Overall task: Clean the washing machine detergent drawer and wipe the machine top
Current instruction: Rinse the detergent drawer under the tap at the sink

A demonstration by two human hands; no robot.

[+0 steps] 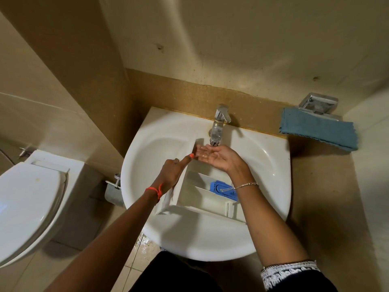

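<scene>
Dark clothing filled the bottom edge, and beside it sat the patterned black-and-white sleeve cuff (288,272) of the right arm. Both bare forearms reached forward over the front rim of the white sink (210,249). Below that rim, a patch of the floor tile (143,245) shone wet.

Inside the basin lay the white detergent drawer (202,199), set lengthwise with its near end toward the person and its far end raised toward the tap. A blue insert (223,189) sat in its right-hand compartment, just under the right wrist, which wore a thin silver bracelet (246,185). A red thread (154,189) circled the left wrist.

The left hand (171,172) gripped the drawer's left wall, its fingers curled over the edge and the index finger (tipped with an orange nail) stretched out along it. The right hand (214,155) held nothing: it was cupped palm up with its fingers loosely spread, directly beneath the spout, and water glistened in the palm.

Behind the hands stood the chrome tap (219,125) at the back of the sink. To the right, a folded blue-grey towel (317,129) lay on the ledge, just in front of a chrome soap dish (317,104) fixed to the wall. On the left, well apart from the sink, stood a white toilet (27,207) with its lid down.
</scene>
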